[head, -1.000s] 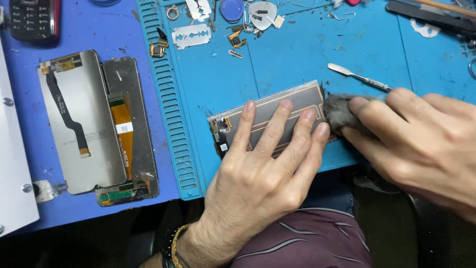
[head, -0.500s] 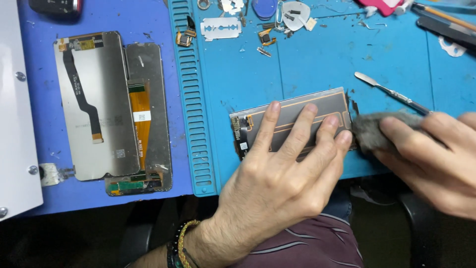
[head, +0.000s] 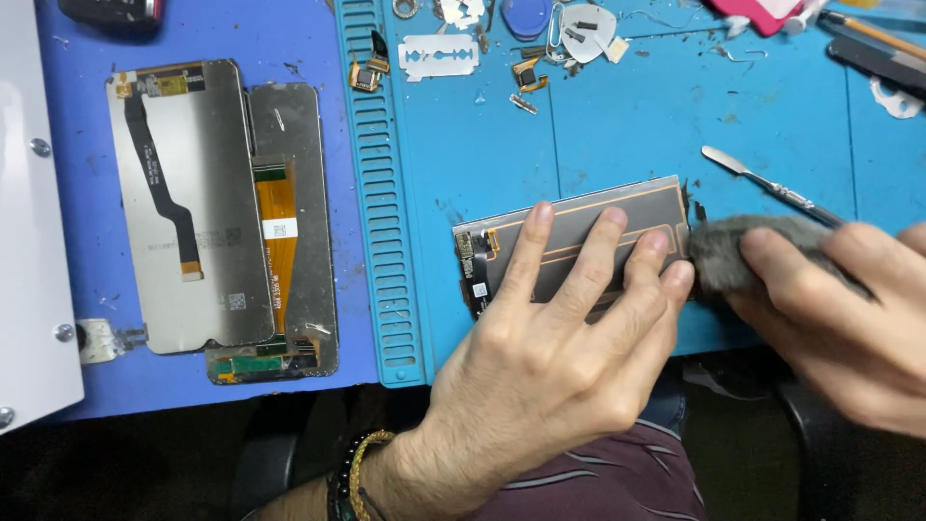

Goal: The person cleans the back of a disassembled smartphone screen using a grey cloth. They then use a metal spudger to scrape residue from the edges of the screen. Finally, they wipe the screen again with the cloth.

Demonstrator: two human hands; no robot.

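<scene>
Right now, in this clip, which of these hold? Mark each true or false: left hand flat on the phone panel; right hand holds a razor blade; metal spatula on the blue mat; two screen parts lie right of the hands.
1. The left hand presses flat on the phone panel. True.
2. The right hand holds a razor blade. False: it grips a grey cloth; the razor blade lies apart, up the mat.
3. A metal spatula lies on the blue mat. True.
4. Two screen parts lie right of the hands. False: they lie on the left.
</scene>
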